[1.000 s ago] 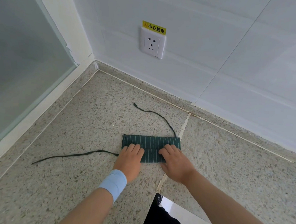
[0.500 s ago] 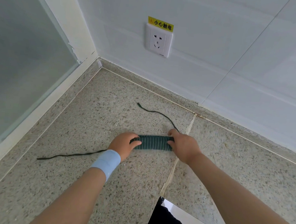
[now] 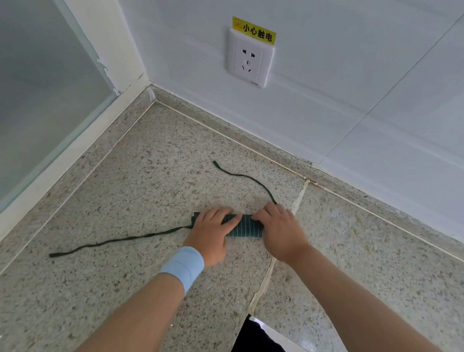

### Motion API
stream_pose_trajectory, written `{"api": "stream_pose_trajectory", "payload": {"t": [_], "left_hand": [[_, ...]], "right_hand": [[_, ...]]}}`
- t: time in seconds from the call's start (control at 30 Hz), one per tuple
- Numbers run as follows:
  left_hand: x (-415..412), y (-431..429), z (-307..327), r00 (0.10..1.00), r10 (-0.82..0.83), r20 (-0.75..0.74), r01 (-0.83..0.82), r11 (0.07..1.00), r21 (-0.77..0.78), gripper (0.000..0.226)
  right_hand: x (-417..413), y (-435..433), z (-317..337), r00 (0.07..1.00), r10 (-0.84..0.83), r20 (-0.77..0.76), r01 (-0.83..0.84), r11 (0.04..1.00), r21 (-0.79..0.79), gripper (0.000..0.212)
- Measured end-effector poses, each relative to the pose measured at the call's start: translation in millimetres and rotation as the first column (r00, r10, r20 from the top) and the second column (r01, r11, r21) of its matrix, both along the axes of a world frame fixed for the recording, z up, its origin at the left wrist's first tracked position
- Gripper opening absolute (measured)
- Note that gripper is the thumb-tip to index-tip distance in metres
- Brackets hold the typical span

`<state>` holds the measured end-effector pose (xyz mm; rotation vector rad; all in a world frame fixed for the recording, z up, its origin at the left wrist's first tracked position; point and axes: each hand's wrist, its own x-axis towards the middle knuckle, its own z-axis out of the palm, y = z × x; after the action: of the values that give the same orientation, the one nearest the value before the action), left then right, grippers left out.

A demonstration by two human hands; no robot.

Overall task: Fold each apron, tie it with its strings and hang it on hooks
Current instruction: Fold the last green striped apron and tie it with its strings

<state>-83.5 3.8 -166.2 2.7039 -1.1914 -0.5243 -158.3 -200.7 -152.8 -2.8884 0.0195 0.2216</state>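
The dark green striped apron point(image 3: 247, 229) lies folded into a short narrow bundle on the speckled stone surface point(image 3: 143, 169). My left hand point(image 3: 210, 236) presses on its left half with the fingers laid across the top. My right hand point(image 3: 279, 231) covers the right end, fingers curled over the bundle's far edge. One apron string point(image 3: 119, 240) trails out to the left along the surface. The other string point(image 3: 248, 177) curves away toward the wall from under my right hand.
A white tiled wall with a power socket point(image 3: 250, 57) and a yellow warning label stands just behind. A frosted glass panel point(image 3: 25, 84) closes the left side. A grout seam point(image 3: 269, 272) runs under my right wrist. Dark clothing point(image 3: 257, 348) shows at the bottom edge.
The apron went from a wider flat fold to a narrow bundle. Both hands moved from its ends back onto its top, closer together.
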Motion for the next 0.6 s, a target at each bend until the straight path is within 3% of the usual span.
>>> {"api": "stream_pose_trajectory", "payload": {"t": [0.13,0.23,0.37,0.47,0.53,0.6], "left_hand": [[4,-7,8,0.999,0.039,-0.037,-0.037,0.998,0.045,0.072],[12,-17,13,1.000,0.003,-0.011,-0.002,0.995,0.096,0.072],[14,-18,27,0.995,-0.097,-0.021,0.099,0.978,0.186,0.045],[0,-8,42,0.961,0.056,-0.271,-0.021,0.991,0.129,0.018],[-8,2,57,0.849,0.175,-0.499,-0.184,0.982,0.033,0.037],[-12,10,82,0.683,0.213,-0.699,-0.305,0.952,-0.008,0.049]], "right_hand": [[-2,-4,2,0.997,0.045,-0.055,-0.045,0.999,-0.012,0.046],[8,1,5,0.996,0.061,-0.070,-0.069,0.991,-0.118,0.036],[22,8,28,0.982,0.098,-0.163,-0.131,0.969,-0.210,0.024],[25,7,58,0.953,0.120,-0.279,-0.156,0.982,-0.109,0.016],[19,4,77,0.962,0.110,-0.252,-0.117,0.993,-0.015,0.016],[7,0,87,0.995,0.072,-0.074,-0.070,0.997,0.031,0.031]]}}
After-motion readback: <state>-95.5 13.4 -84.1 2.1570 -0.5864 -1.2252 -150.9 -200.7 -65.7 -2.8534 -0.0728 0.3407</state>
